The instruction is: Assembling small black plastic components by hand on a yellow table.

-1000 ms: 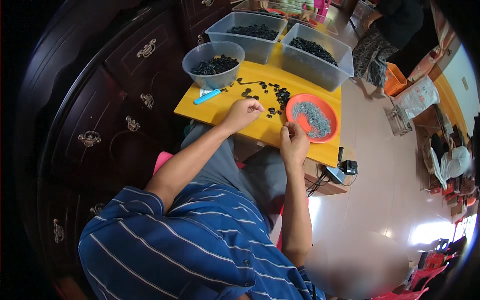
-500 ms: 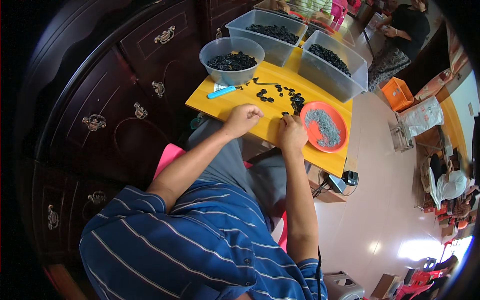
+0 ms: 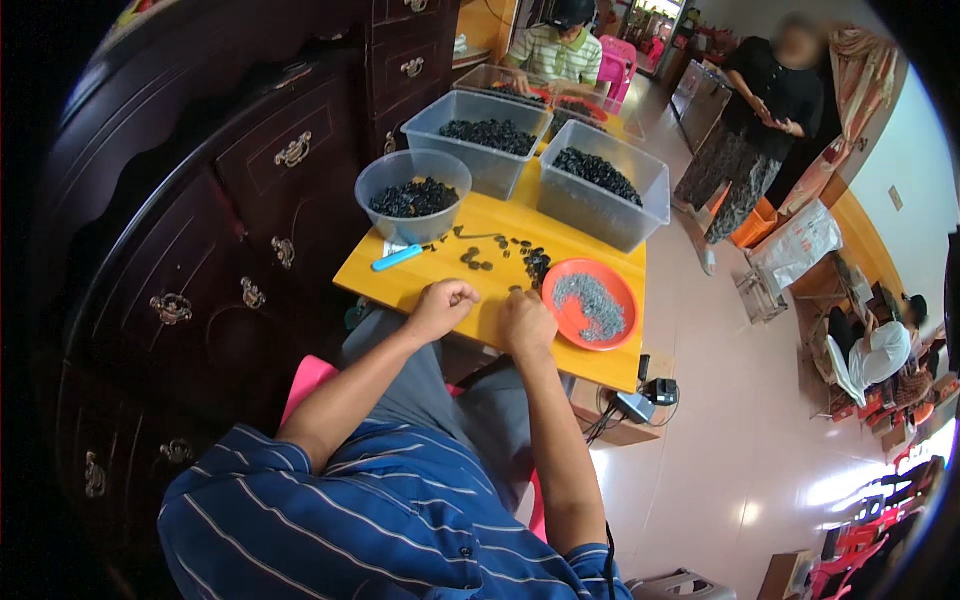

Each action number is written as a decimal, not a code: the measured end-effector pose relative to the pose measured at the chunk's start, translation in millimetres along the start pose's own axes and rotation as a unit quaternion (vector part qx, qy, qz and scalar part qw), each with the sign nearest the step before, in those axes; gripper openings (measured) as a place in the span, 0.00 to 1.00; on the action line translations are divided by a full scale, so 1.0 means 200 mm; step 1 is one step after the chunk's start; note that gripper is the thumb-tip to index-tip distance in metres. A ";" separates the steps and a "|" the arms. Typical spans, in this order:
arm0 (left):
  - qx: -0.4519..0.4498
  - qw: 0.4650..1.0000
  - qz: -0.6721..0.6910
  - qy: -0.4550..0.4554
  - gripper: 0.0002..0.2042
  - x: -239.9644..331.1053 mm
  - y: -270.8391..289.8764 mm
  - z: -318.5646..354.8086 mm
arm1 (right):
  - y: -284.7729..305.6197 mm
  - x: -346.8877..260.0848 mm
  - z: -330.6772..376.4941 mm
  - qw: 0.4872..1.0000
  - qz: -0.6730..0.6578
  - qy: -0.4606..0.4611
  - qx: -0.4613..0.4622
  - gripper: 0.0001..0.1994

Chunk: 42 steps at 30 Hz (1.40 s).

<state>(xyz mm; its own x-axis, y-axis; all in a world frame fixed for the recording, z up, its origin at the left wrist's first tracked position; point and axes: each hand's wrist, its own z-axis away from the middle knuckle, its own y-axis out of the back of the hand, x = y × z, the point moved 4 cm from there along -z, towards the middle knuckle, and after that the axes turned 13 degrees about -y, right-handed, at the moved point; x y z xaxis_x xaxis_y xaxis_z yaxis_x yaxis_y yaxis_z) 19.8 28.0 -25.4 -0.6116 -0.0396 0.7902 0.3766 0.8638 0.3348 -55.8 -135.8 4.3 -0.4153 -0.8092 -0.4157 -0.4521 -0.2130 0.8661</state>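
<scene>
My left hand (image 3: 441,309) hovers at the near edge of the yellow table (image 3: 400,276), fingers curled inward; whatever they hold is too small or hidden. Beside the red plate (image 3: 632,312), my right hand (image 3: 528,322) rests closed by the tabletop, its fingertips next to a small black part. Thin grey pieces (image 3: 592,307) are heaped on that plate. Small round black parts (image 3: 537,264) lie loose beyond my hands, several in a cluster against the plate's rim. A light-blue handled tool (image 3: 397,258) lies at the table's left.
A round clear tub (image 3: 364,190) and two clear bins (image 3: 420,130) (image 3: 655,195) of black parts stand along the far side. Dark drawers (image 3: 250,220) flank the left. Across sits a person in a striped shirt (image 3: 555,62); another person (image 3: 775,100) stands at right.
The view has tilted up, so the table sits lower and further left, and more of the other people shows. My hands keep nearly the same places over the table, still closed.
</scene>
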 end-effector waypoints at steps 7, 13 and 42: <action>-0.022 0.999 0.024 0.029 0.05 -0.01 0.00 0.00 | -0.02 0.02 -0.06 0.995 0.032 -0.032 -0.089 0.10; 0.016 0.999 0.015 -0.027 0.05 0.03 0.00 0.00 | -0.10 0.02 -0.08 0.993 0.037 -0.070 -0.082 0.12; -0.033 0.996 0.051 -0.071 0.06 0.25 -0.07 0.03 | -0.07 0.14 0.21 0.756 -0.597 -0.148 -0.224 0.06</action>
<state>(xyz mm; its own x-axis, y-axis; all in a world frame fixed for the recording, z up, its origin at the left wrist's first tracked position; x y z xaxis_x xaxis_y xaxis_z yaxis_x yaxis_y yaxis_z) -20.6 16.2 6.0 -0.6577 0.1228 0.7432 0.4849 0.8240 0.2930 -93.9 -133.0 -31.5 -0.1105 0.2507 -0.9617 -0.3598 -0.9121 -0.1964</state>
